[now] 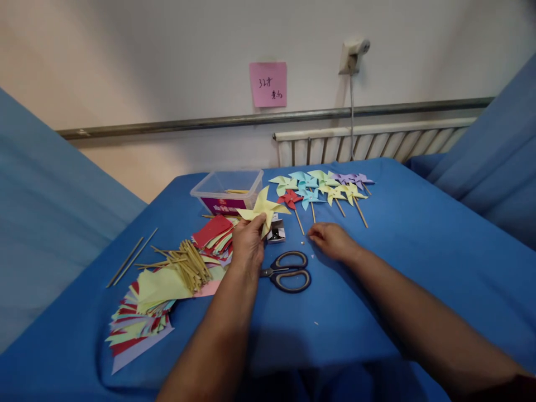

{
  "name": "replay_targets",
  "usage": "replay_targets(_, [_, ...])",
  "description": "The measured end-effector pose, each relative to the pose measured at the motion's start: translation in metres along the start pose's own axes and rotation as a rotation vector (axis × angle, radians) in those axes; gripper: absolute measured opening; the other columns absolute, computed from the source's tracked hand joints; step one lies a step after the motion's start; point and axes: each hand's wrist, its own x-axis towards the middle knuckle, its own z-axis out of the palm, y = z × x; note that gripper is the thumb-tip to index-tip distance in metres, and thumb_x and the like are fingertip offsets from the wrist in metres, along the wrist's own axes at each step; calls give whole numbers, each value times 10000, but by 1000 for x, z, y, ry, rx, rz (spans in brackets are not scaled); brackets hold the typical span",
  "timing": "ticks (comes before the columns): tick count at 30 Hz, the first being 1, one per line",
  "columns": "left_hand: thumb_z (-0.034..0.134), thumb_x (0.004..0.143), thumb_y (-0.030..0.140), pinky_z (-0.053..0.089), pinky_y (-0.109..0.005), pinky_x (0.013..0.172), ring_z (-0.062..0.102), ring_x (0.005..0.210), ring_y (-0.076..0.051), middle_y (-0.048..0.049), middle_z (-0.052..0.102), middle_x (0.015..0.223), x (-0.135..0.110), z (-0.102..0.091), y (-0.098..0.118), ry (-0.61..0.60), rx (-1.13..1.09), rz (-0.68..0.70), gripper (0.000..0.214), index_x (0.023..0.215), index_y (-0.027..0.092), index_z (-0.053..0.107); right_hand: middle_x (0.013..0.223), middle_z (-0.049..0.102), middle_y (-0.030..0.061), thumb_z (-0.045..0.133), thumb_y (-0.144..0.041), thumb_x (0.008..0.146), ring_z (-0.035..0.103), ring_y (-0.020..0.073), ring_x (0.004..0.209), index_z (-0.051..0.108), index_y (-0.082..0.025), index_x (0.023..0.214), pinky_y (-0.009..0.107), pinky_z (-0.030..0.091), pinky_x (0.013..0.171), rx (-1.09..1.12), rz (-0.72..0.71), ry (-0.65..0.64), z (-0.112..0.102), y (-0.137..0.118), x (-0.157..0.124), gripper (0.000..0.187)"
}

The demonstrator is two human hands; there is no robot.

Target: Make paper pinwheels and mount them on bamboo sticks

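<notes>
My left hand [248,244] is closed on a yellow paper pinwheel [263,209], held up just above the blue table [419,251]. My right hand [333,240] rests low on the cloth with its fingers curled together, next to a tiny white bead [302,243]; I cannot make out whether it pinches anything. Grey-handled scissors [288,271] lie between my two hands. A row of finished pinwheels on sticks [322,190], in green, blue, red, yellow and purple, lies just beyond my right hand.
A clear plastic box [228,191] stands behind the yellow pinwheel, and a small white box [277,231] lies by my left hand. Coloured paper squares [142,312] and wooden sticks [190,265] are piled at the left. Two loose sticks [132,257] lie further left. A radiator [377,142] lines the wall.
</notes>
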Motion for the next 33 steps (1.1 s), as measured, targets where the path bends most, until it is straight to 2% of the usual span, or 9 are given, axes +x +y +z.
replay_targets(5, [780, 568, 69, 525, -237, 602, 633, 557, -128, -40, 714, 671, 0, 1, -2, -16, 2, 4, 210, 754, 101, 689, 945, 718, 46, 578, -271, 906, 637, 158, 825, 680, -192, 953, 241, 405, 693, -52, 61, -19, 3, -23, 1, 137])
replay_targets(10, [776, 552, 66, 512, -227, 558, 635, 557, -133, -43, 722, 682, -5, 4, -1, -13, 0, 8, 215, 744, 106, 688, 981, 710, 78, 535, -235, 914, 639, 189, 868, 693, -193, 925, 267, 391, 715, -132, 81, -73, 5, -35, 3, 164])
replay_targets(14, [782, 537, 80, 520, -235, 565, 628, 543, -129, -38, 718, 672, -7, 4, -1, -36, 17, -13, 227, 745, 105, 694, 977, 716, 92, 487, -236, 940, 638, 196, 860, 683, -177, 924, 270, 384, 706, -132, 114, -94, 0, -31, 2, 206])
replay_targets(21, [814, 516, 101, 524, -237, 593, 649, 584, -137, -49, 734, 711, -4, 2, -6, -40, 29, -32, 312, 809, 104, 705, 874, 719, 40, 509, -160, 903, 613, 160, 787, 677, -191, 873, 243, 371, 682, -72, 74, -169, -12, -18, -3, 173])
replay_targets(29, [827, 546, 123, 524, -250, 610, 645, 574, -140, -59, 726, 705, -2, 0, -9, -51, 70, -59, 282, 793, 98, 693, 932, 715, 65, 587, -115, 833, 615, 168, 799, 679, -182, 899, 245, 380, 678, -41, 132, -106, -20, -5, 1, 132])
replay_targets(33, [830, 554, 130, 516, -252, 608, 651, 586, -147, -64, 730, 722, 0, -1, -11, -56, 79, -63, 318, 841, 98, 699, 875, 717, 76, 527, -124, 876, 609, 183, 784, 671, -182, 848, 265, 368, 660, -51, 161, -61, -26, -2, 0, 158])
